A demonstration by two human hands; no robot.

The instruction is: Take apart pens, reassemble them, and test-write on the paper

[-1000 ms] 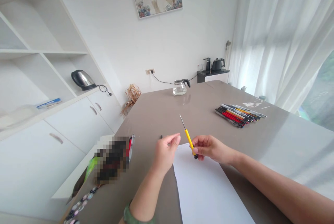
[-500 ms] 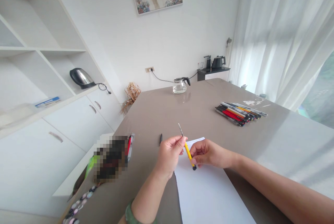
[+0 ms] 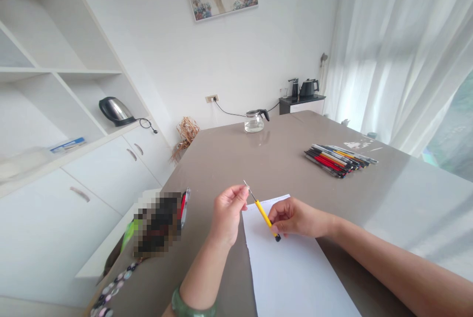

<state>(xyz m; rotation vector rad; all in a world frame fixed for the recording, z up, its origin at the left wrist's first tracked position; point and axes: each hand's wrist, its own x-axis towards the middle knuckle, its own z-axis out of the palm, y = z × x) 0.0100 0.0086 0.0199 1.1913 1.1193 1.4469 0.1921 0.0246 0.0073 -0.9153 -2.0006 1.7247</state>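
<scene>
Above the sheet of white paper point(image 3: 281, 267), my right hand point(image 3: 291, 217) pinches the yellow pen barrel point(image 3: 263, 212) near its black end. The barrel is tilted, and a thin metallic-looking pen refill point(image 3: 252, 195) sticks out of its upper end. My left hand point(image 3: 228, 211) is closed, thumb and fingertips pinching that refill near its tip. The refill's lower part still reaches into the barrel's upper end. A green bangle point(image 3: 192, 303) circles my left wrist.
A pile of pens point(image 3: 336, 160) lies to the right on the brown table point(image 3: 221, 159). A glass pot point(image 3: 254, 122) stands at the far edge. On the left are a few pens point(image 3: 185, 206), a blurred-out item point(image 3: 158, 226) and a beaded strap point(image 3: 116, 282).
My left hand has shifted left and up from the barrel's end to the refill, uncovering more of the barrel. The small black piece on the table is now hidden. My right hand stays nearly in place.
</scene>
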